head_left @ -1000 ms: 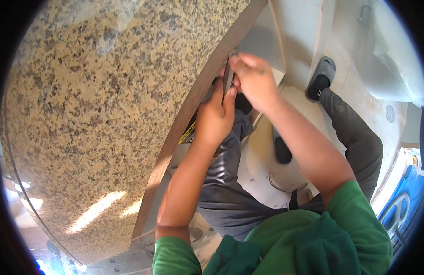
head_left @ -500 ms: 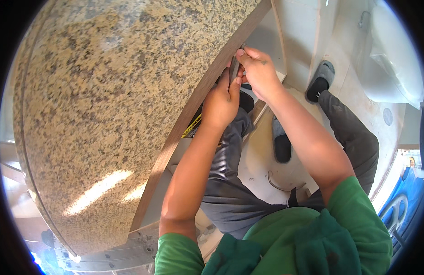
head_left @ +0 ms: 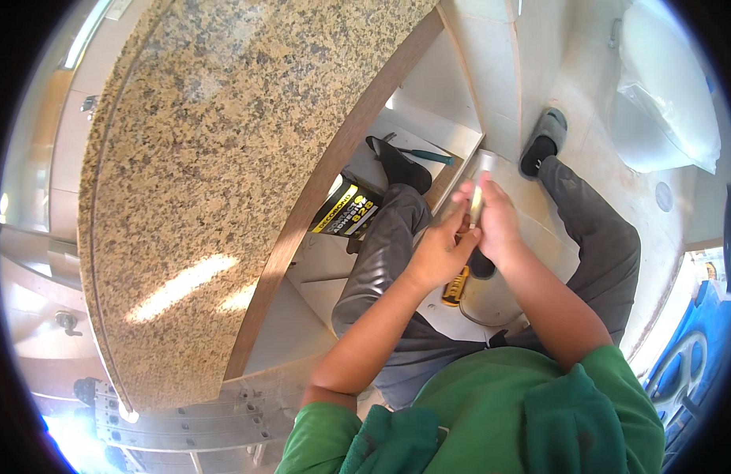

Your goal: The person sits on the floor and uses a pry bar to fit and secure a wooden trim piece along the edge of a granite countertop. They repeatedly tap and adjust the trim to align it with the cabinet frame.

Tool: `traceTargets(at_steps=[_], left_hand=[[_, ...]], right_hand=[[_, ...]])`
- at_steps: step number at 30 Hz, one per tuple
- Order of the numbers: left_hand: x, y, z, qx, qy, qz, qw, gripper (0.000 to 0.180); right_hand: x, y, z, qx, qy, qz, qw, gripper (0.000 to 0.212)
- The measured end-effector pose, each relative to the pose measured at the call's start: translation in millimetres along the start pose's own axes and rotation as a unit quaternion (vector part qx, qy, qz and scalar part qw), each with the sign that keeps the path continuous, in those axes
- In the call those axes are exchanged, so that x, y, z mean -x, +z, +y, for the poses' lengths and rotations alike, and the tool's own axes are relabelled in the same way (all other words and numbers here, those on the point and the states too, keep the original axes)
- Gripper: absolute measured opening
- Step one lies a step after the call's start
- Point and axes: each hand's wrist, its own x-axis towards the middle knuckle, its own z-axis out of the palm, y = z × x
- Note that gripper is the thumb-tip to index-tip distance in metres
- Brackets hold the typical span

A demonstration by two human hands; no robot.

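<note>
A narrow pale strip (head_left: pixel 482 178), its upper end bright and slightly blurred, stands tilted between my hands, over the space between my legs. My right hand (head_left: pixel 498 221) is closed round it. Close against it, my left hand (head_left: pixel 444 249) pinches the lower end with thumb and fingers. The exact kind of strip cannot be made out. Both hands are apart from the brown wooden edge (head_left: pixel 334 170) of the granite countertop (head_left: pixel 215 150). Just below my hands lies a yellow-and-black object (head_left: pixel 455 288), partly covered by the left wrist.
The countertop fills the left side. Under its edge stand a black container with a yellow label (head_left: pixel 351 209) and a tool with a teal handle (head_left: pixel 428 156), near my left foot (head_left: pixel 405 167). A grey slipper (head_left: pixel 545 130) and a clear plastic bag (head_left: pixel 665 103) are at right, a ladder (head_left: pixel 191 419) lower left.
Both hands have left the wooden edge and come right and nearer to me, still holding the strip. The black container, teal-handled tool and yellow-and-black object now show more fully.
</note>
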Motion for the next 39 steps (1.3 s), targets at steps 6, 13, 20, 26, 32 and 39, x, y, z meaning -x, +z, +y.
traceTargets(at_steps=[6, 13, 20, 26, 32, 39], left_hand=[[-31, -36, 10, 0.452, -0.112, 0.143, 0.873, 0.06], [-68, -65, 33, 0.609, 0.068, 0.282, 0.738, 0.057], [-90, -67, 38, 0.65, 0.056, 0.263, 0.711, 0.052], [-118, -58, 52, 0.629, 0.02, 0.277, 0.727, 0.046], [-144, -60, 67, 0.632, -0.003, 0.274, 0.724, 0.042], [-133, -66, 52, 0.599, -0.02, 0.324, 0.732, 0.039]], right_hand=[[24, -110, -28, -0.006, 0.136, 0.024, 0.99, 0.043], [41, -143, -13, 0.077, 0.24, 0.047, 0.967, 0.042], [34, -152, -14, 0.077, 0.246, 0.005, 0.966, 0.041], [39, -151, -24, 0.076, 0.255, 0.002, 0.964, 0.04], [38, -163, -22, 0.063, 0.247, 0.0, 0.967, 0.04], [39, -170, -26, 0.055, 0.252, 0.016, 0.966, 0.037]])
